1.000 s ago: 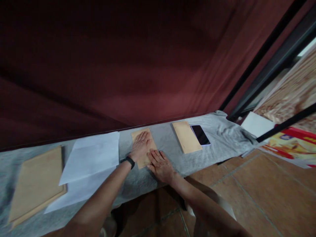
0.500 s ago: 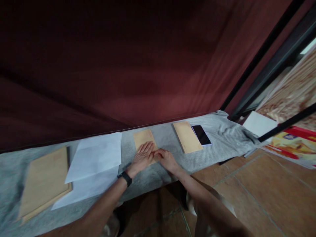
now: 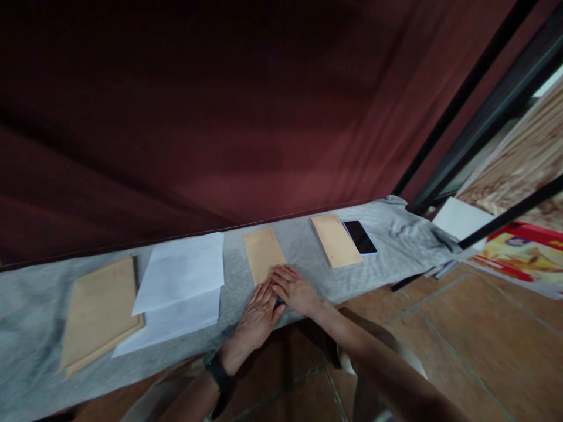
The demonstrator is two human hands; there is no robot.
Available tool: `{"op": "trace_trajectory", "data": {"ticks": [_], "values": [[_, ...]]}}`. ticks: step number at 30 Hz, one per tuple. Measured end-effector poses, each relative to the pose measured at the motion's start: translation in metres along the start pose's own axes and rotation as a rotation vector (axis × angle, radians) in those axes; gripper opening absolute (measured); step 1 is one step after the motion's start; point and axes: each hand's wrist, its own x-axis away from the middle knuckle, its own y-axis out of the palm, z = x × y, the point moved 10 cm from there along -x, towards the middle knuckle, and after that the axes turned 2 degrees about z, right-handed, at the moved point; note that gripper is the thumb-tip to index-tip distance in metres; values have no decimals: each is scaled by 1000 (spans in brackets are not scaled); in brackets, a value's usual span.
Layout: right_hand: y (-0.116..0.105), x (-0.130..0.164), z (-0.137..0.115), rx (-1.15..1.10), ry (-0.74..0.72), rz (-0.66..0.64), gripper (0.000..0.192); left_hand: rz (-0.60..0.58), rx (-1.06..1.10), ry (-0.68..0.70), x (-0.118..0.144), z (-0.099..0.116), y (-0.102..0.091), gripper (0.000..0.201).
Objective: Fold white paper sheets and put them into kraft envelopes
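Note:
A small tan envelope point(image 3: 265, 249) lies flat on the grey cloth in front of me. My left hand point(image 3: 260, 308), with a dark watch on its wrist, rests palm down at the envelope's near end, fingers stretched out. Beside it, my right hand point(image 3: 294, 288) lies flat as well, its fingers extended over the near edge and touching the left fingers. Both hands cover the envelope's near part, so that end is hidden. To the right is a stack of similar tan envelopes point(image 3: 336, 241), with a dark-screened phone point(image 3: 359, 237) against its right side.
White paper sheets point(image 3: 182, 272) overlap on the cloth-covered bench point(image 3: 303, 243), left of the hands. Farther left lie large brown envelopes point(image 3: 101, 310). A dark red curtain point(image 3: 264, 146) hangs behind. At the right stand black poles point(image 3: 466, 97) and a red printed box point(image 3: 525, 252).
Both hands have slid nearer to me, down the envelope, uncovering more of it. The right hand's curled fingers have straightened and lie flat. The view has shifted slightly.

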Motion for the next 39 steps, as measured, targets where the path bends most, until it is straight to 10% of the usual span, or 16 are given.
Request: {"op": "trace_trajectory", "data": {"ticks": [13,23,35,39], "values": [[7,14,11,89,60,-21,49,7,-56,-165,0,-14,-18,44],[-12,-2,56,23,439,121,29,-13,-126,-176,-28,-17,-30,37],[-4,-7,85,-1067,739,297,32,33,0,-341,-41,-31,-42,35],[-3,-9,69,-1175,705,295,41,252,212,-469,-42,-50,-73,24]]}}
